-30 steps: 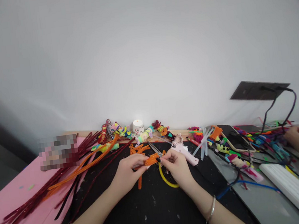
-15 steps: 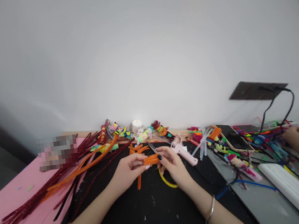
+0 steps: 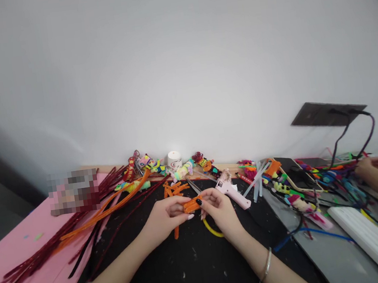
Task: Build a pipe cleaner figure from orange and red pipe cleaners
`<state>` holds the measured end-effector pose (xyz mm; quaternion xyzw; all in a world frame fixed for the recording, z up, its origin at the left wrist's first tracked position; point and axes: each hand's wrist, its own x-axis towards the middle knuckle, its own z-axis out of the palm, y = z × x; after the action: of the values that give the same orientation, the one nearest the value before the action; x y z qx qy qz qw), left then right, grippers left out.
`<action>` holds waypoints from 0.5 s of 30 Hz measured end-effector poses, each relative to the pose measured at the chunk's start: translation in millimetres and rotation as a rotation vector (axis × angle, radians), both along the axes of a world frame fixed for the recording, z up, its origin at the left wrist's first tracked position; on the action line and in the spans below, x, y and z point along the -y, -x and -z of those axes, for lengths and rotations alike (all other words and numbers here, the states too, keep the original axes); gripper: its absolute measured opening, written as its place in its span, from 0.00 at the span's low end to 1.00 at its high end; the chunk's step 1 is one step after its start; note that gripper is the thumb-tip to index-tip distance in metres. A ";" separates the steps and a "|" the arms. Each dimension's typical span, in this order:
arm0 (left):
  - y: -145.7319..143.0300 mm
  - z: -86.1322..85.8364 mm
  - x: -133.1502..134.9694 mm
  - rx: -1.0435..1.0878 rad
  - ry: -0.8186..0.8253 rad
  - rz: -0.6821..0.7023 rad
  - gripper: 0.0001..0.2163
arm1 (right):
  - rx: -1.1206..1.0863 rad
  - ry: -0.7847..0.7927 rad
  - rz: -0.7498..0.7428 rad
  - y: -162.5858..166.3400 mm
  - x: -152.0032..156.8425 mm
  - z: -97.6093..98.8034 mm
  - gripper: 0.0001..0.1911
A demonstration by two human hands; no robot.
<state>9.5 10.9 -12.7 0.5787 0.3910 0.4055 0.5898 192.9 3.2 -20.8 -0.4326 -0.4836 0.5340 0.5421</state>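
Above the black mat (image 3: 192, 271), left hand (image 3: 162, 219) and right hand (image 3: 220, 209) fingers clamp an orange bundle (image 3: 192, 204).

A pink glue gun (image 3: 232, 193) lies mid-frame on the black counter (image 3: 192, 271), with scissors (image 3: 194, 186) just to its left. Dark red pipe cleaners (image 3: 49, 245) spread over a pink sheet (image 3: 18, 270) at lower left. A white keyboard (image 3: 372, 238) sits at lower right.

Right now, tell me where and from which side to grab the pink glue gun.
Take the pink glue gun across the middle of its long body, from above, with the right hand, which is just left of it. It lies flat on the black mat, so both long sides seem free. The nozzle end is too small to tell.
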 end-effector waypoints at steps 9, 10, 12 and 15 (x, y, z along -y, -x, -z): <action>0.8 -0.3 -1.2 0.005 -0.040 -0.088 0.13 | 0.274 -0.116 0.080 -7.4 1.8 2.6 0.14; 0.8 -0.2 -1.0 0.004 -0.039 -0.089 0.13 | 0.374 -0.167 0.086 -7.8 2.6 1.4 0.14; 0.6 0.0 -0.5 -0.003 -0.039 -0.083 0.13 | 0.556 -0.276 0.101 -8.0 4.2 -1.6 0.15; 0.2 0.2 0.0 -0.013 -0.049 -0.082 0.13 | 0.703 -0.357 0.113 -7.3 6.1 -5.4 0.15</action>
<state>9.3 10.8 -12.8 0.5791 0.4081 0.4349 0.5558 200.2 -2.9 -15.5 -0.5137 -0.7004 0.2303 0.4388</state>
